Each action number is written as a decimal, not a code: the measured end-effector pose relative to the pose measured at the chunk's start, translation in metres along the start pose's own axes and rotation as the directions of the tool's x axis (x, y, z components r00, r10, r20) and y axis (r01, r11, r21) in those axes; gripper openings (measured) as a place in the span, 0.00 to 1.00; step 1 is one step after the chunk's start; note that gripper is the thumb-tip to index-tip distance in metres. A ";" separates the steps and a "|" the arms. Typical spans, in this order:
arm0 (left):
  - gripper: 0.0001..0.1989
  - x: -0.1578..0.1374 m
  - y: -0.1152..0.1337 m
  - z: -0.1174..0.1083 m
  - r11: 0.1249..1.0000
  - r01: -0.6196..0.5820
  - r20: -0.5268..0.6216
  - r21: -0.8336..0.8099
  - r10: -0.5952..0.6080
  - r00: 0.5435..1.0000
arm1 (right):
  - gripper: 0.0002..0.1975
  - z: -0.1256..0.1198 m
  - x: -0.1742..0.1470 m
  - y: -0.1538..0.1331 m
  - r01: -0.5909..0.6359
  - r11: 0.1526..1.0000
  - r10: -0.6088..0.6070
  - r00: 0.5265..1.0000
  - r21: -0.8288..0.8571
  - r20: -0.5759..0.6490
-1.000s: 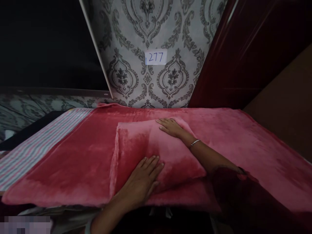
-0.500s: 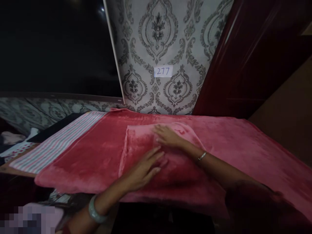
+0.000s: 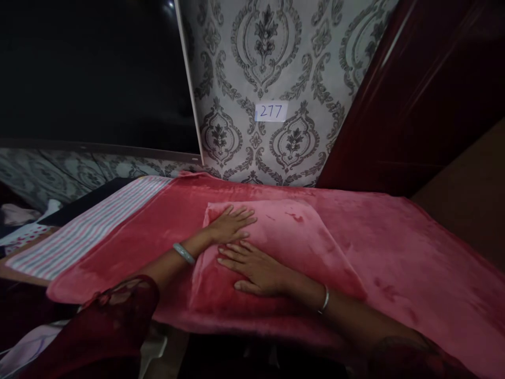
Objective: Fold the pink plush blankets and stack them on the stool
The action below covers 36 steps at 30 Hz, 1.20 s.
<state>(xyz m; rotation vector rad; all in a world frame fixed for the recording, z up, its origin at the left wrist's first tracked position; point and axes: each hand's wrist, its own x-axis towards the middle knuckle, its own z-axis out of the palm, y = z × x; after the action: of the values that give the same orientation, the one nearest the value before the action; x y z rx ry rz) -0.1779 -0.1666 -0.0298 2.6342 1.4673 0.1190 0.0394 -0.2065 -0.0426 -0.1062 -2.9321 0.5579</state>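
Note:
A pink-red plush blanket (image 3: 315,247) is spread over a table, with a folded section forming a raised rectangle in the middle. My left hand (image 3: 232,225) lies flat on the upper left of that folded part, fingers spread toward the right. Just below it, my right hand (image 3: 254,268) also rests palm down on the plush, its fingers pointing left. Neither hand grips the cloth. The two hands are close together, near the left edge of the fold.
A striped cloth (image 3: 94,226) lies under the blanket's left side. Behind stand a large dark screen (image 3: 94,73) and patterned wallpaper with a paper label (image 3: 271,111) marked 277. A glossy dark red panel (image 3: 394,105) rises at the right. Spotted fabric (image 3: 27,238) sits far left.
My left hand has moved up and away onto the fold's upper left. My right hand has come down toward me and is now below the left. The fold's surface looks smoother.

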 end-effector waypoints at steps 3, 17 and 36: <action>0.32 0.014 -0.027 -0.002 0.989 0.137 0.020 -0.048 -0.136 0.990 | 0.36 -0.001 0.000 -0.001 -0.020 0.999 0.019 1.000 0.026 0.018; 0.18 0.029 -0.059 0.001 0.793 0.312 -0.255 -0.524 -0.495 0.830 | 0.35 0.001 -0.001 0.002 -0.045 0.997 0.046 0.999 0.057 -0.017; 0.25 -0.081 -0.001 0.007 0.184 0.092 -0.080 -0.979 -0.755 0.651 | 0.41 -0.035 -0.174 0.094 -0.625 0.574 0.774 0.202 0.530 -0.600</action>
<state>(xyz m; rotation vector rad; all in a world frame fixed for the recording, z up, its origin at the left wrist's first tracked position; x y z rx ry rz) -0.2206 -0.2352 -0.0372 1.0815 1.5147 1.3599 0.2208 -0.1236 -0.0691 -1.3780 -1.7352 0.6210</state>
